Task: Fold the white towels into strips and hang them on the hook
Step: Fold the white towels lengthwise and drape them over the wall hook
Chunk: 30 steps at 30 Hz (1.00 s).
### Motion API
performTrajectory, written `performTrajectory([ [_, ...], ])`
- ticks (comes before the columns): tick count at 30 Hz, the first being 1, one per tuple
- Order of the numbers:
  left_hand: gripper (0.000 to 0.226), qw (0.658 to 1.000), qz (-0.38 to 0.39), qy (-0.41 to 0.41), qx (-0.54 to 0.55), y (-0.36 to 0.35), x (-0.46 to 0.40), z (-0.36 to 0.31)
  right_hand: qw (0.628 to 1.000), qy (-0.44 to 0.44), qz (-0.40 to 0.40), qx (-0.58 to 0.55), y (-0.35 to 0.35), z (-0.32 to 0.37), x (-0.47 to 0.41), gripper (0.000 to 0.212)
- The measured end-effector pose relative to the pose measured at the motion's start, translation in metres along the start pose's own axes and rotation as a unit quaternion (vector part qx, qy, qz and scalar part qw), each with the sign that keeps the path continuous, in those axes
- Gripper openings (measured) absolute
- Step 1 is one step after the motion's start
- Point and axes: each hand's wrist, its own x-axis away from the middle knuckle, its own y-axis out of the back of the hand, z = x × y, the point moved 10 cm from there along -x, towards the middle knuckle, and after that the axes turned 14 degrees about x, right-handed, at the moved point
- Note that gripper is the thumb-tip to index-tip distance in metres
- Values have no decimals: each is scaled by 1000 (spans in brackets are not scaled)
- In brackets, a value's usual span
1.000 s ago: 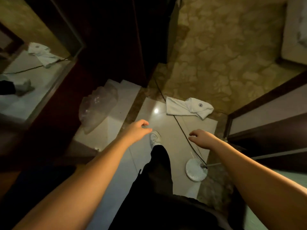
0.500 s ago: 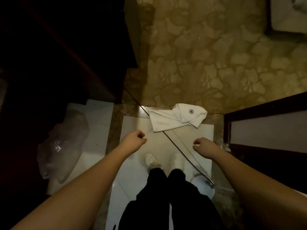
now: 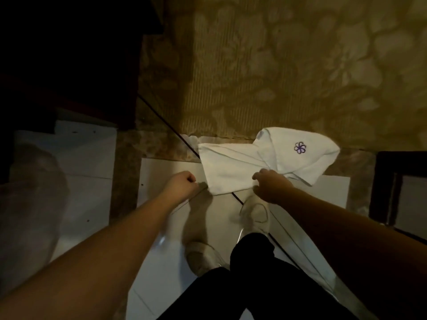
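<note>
The white towel (image 3: 242, 167) on the floor (image 3: 175, 269) carries a purple flower emblem (image 3: 300, 147), no readable words, and lies crumpled, longer from left to right. My right hand (image 3: 271, 187) reaches over its near edge with curled fingers; whether it grips, I cannot tell. My left hand (image 3: 181, 184) is a fist holding nothing.

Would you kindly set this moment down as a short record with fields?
towel: crumpled white cloth towel with purple flower emblem, lying across tile and carpet edge
cable: thin black cable running under the towel
left hand: curled, holding nothing, beside the towel
right hand: over the towel's near edge, grip unclear
hook: not visible
</note>
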Motion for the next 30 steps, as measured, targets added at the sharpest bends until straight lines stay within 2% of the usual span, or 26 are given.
performTrajectory([
  [2, 17, 1000, -14, -21, -15, -10, -45, -7, 1000, 19, -22, 8, -4, 9, -43, 44],
  [6, 41, 992, -62, -105, -15, -15, -108, -31, 993, 55, -99, -20, 5, 38, -100, 55],
  [8, 41, 987, -102, -125, -20, -13, -133, -31, 989, 60, -126, -38, 7, 53, -124, 60],
  [11, 35, 984, -118, -125, -53, -14, -162, -27, 983, 28, -167, -68, 9, 61, -146, 61],
  [13, 27, 981, -127, -119, -83, -13, -173, -22, 978, 0, -198, -70, 10, 59, -154, 54],
  [16, 12, 976, -114, -149, -108, -20, -172, -19, 975, -27, -213, -53, 13, 54, -157, 29],
  [18, 12, 966, -110, -195, -128, -22, -158, -27, 978, -28, -200, -55, 15, 52, -154, 21],
  [20, 16, 956, -113, -239, -128, -17, -136, -40, 977, -12, -187, -105, 21, 51, -138, 17],
  [22, 15, 958, -108, -255, -71, -9, -107, -51, 971, -3, -168, -172, 31, 47, -111, 9],
  [24, 11, 974, -82, -205, 54, 0, -78, -54, 968, 5, -151, -203, 46, 40, -76, 10],
  [27, 12, 968, -21, -152, 197, -1, -25, -71, 972, 33, -125, -195, 75, 35, -15, 13],
  [30, 16, 956, 28, -146, 252, 4, 41, -99, 982, 60, -62, -169, 100, 43, 46, 38],
])
